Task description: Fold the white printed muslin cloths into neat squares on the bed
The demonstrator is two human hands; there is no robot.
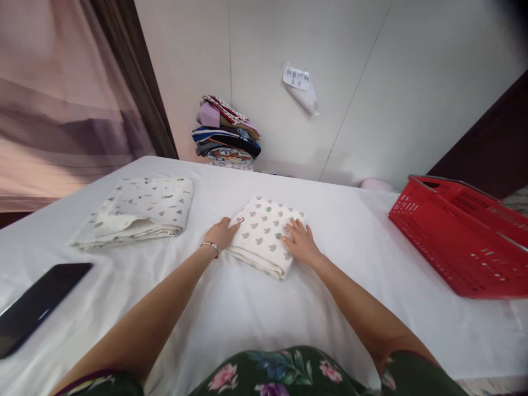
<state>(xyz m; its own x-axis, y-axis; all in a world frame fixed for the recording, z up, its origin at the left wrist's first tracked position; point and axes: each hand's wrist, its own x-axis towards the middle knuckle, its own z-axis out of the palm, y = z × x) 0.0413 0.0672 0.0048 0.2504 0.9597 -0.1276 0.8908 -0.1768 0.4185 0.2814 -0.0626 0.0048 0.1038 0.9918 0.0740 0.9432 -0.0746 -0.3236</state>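
Observation:
A folded white cloth with grey, green and red prints (264, 231) lies on the white-covered table (350, 308) in front of me. My left hand (220, 233) rests at its left edge, the fingertips touching the cloth and a bracelet round the wrist. On the right side of the cloth lies my right hand (301, 242), palm down with its fingers spread. Neither hand grips the fabric. Another folded white cloth with small grey prints (152, 201) sits further left, one corner turned over.
At the right stands a red plastic basket (462, 236). A black phone (41, 302) lies at the left front. Beyond the table's far edge is a stack of folded clothes (226, 135), and a labelled plastic bag (300, 88) hangs on the wall.

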